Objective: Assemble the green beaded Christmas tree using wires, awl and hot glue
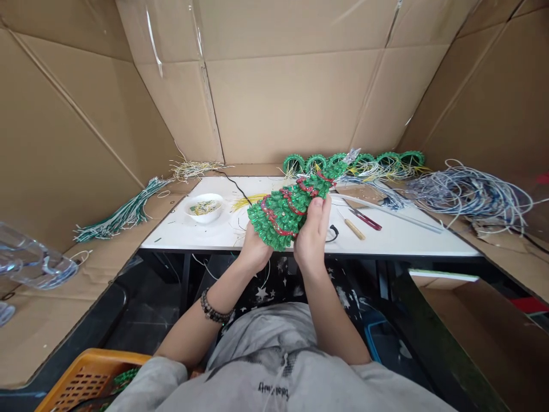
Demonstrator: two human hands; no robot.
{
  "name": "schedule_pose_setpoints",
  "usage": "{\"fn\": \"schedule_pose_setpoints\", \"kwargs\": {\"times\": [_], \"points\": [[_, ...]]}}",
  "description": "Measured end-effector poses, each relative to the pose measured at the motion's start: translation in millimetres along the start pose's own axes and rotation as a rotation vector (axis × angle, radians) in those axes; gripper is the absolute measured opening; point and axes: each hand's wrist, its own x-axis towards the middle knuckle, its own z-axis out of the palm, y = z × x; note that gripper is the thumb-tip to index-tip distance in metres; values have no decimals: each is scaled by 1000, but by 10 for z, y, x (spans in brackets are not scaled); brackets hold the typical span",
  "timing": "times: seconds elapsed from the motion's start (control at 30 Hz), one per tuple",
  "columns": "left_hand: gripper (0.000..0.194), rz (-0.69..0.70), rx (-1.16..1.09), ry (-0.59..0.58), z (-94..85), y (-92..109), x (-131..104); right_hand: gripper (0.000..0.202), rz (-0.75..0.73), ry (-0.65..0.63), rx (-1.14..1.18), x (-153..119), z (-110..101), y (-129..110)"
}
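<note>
From far off, I look down past the orange basket (112, 355) near me at eight o'clock. My left hand (257, 249) grips the wide bottom of the green tree (281, 213), and my right hand (312, 237) grips its side. The tree is held up over the near edge of the white table (412, 243), tilted, its clear tip (352, 155) at one o'clock (it looks shiny!). Around the tree, the white bowl (205, 217) sits at nine o'clock, and the red-handled tool (368, 220) lies at three. Farther off, green rings (316, 157) stand in a row at two o'clock
</note>
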Motion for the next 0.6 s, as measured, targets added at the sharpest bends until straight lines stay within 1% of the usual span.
{"fn": "schedule_pose_setpoints", "kwargs": {"times": [0.1, 0.13, 0.3, 0.43, 0.53, 0.6], "points": [[41, -24, -21, 17, 5, 7, 1, 79, 120, 58, 90, -5, -6, -32], [42, -32, -25, 24, 8, 10, 1, 81, 137, 59, 98, -7, -9, -47], [45, -23, 6, 17, -6, 7, 5, 91, 139, 31, 104, -16, -23, -96], [49, 17, 35, -22, -53, -29, 27, 90, 103, 64, 98, -17, -21, -89], [48, 34, 54, -59, -69, -55, 44, 92, 99, 91, 116, -16, -14, -85], [46, 31, 50, -59, -67, -62, 51, 93, 103, 100, 131, -19, -8, -89]]}}
